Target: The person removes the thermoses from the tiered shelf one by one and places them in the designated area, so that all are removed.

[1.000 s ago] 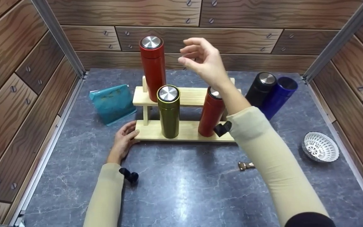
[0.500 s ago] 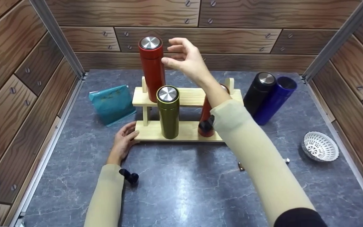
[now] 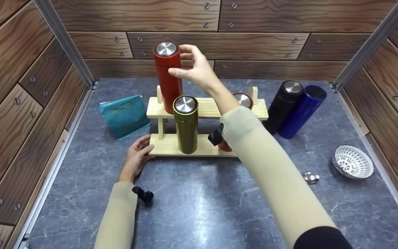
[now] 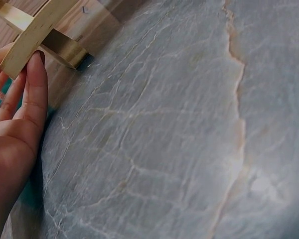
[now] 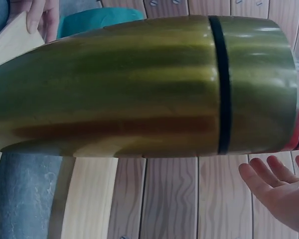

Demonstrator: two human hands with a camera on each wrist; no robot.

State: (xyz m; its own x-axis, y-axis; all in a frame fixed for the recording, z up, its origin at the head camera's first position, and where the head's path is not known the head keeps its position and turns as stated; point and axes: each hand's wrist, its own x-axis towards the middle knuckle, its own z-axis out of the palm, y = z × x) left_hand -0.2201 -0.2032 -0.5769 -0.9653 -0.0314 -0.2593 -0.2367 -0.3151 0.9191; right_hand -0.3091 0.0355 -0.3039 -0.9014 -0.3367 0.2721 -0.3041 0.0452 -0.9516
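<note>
My left hand grips the left end of the lower board of a two-tier wooden rack. In the left wrist view its thumb and fingers pinch the board. A tall red thermos flask with a silver-topped lid stands upright on the rack's upper tier, at the left. Beside its upper part is my right hand, fingers parted and thumb overlapping the flask in the head view. An olive-green flask stands on the lower tier. Another red flask is largely hidden behind my right forearm.
A black flask and a blue one stand right of the rack. A teal pouch is at the left. Further right lie a white lattice bowl and a shiny silver piece, partly hidden by my sleeve.
My right hand has moved left, from above the rack's right half to the tall red flask. My left hand stays on the rack's end.
</note>
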